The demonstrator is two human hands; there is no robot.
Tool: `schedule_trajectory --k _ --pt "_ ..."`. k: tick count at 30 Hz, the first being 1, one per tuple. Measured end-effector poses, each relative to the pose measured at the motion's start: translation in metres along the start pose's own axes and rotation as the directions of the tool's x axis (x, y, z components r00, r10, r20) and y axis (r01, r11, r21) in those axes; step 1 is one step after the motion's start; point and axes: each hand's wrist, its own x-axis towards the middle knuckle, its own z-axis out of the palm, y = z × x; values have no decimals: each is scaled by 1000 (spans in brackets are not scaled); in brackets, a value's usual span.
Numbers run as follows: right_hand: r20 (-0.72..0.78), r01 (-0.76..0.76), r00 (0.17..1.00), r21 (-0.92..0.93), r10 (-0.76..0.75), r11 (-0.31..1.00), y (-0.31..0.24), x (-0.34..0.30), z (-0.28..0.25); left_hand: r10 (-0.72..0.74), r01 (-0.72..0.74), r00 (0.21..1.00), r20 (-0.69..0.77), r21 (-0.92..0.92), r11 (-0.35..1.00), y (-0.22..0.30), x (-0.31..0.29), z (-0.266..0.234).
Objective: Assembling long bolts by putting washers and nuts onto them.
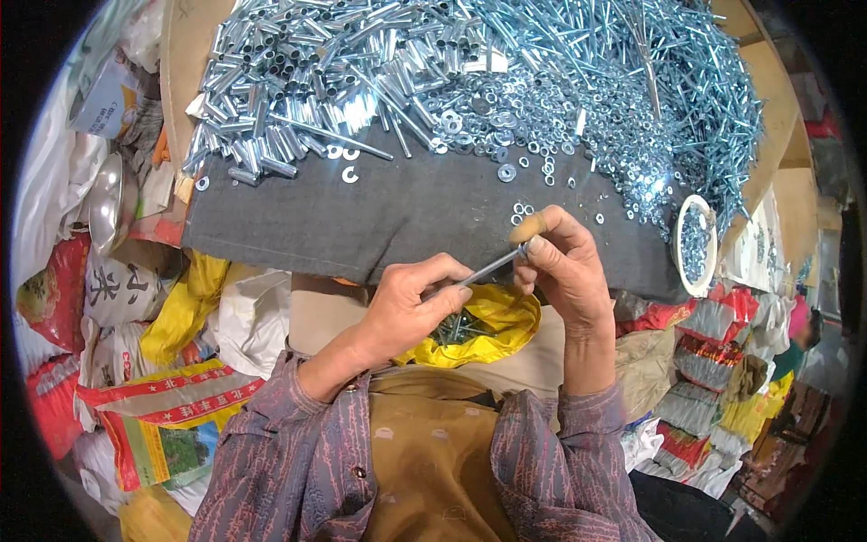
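My left hand (393, 303) is closed round the lower part of a long metal bolt (490, 268), which slants up to the right. At its upper end, the thumb and fingers of my right hand (576, 271) pinch it; something small and ring-like seems to sit there, too small to name. A tan finger cot (526, 228) covers one right fingertip. Below both hands, in my lap, a yellow bag (517, 341) lies open with several metal bolts (459, 330) inside. Several loose nuts (518, 215) lie on the dark cloth just beyond my right hand.
A dark cloth (298, 217) covers the table. Along its far side are heaped metal tubes (298, 63), washers and nuts (533, 108), and long bolts (722, 108). A white oval container (710, 271) of small parts stands at the right edge. Sacks (172, 397) crowd both sides.
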Motion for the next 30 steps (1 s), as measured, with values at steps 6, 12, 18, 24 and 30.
schedule_trajectory --k 6,12,18,24,30 --pt "161 -82 985 90 67 993 8 -12 0 -270 424 898 347 -522 740 4 1 -9" --pt "-283 90 924 -492 -257 866 -17 -18 -38 -245 297 955 169 -499 814 14 9 -4" --pt "-192 -199 745 -978 -639 62 -2 1 -94 -265 324 945 193 -427 844 7 7 4" --pt "-344 9 899 -601 -269 799 -21 -19 -47 -291 356 928 232 -324 877 4 8 12" --pt "-160 56 982 -273 -102 960 -8 -33 -14 -352 444 880 319 -289 848 9 8 14"
